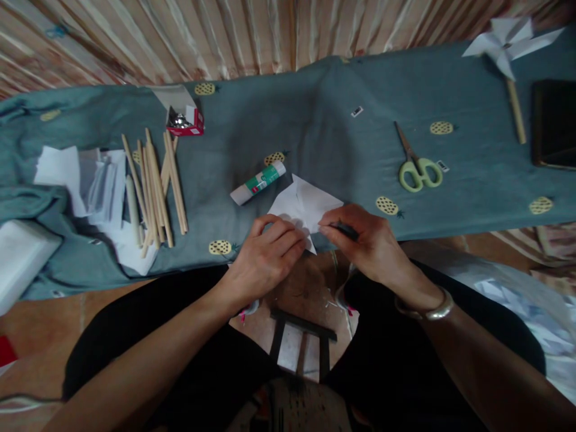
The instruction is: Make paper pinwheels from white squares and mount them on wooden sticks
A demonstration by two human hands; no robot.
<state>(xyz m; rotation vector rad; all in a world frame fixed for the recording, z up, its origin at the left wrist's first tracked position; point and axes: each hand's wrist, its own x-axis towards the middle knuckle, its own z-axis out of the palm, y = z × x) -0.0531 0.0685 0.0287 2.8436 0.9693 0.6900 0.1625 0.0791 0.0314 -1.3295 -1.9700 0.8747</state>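
White paper (312,201): placed at the cloth's (477,186) near edge. At seven o'clock, left hand (266,255), fingers bent over it; pinch cannot be told. At four, dark slim tool (346,230) gripped by right hand (371,245). Tearing could be caused by overpressing. Glue stick (260,182), ten o'clock: green label, lettering illegible.

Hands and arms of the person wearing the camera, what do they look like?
The left hand and right hand are ungloved and the forearms bare; no sleeves show. A shiny silver-coloured bracelet circles the right wrist; none is visible on the left.
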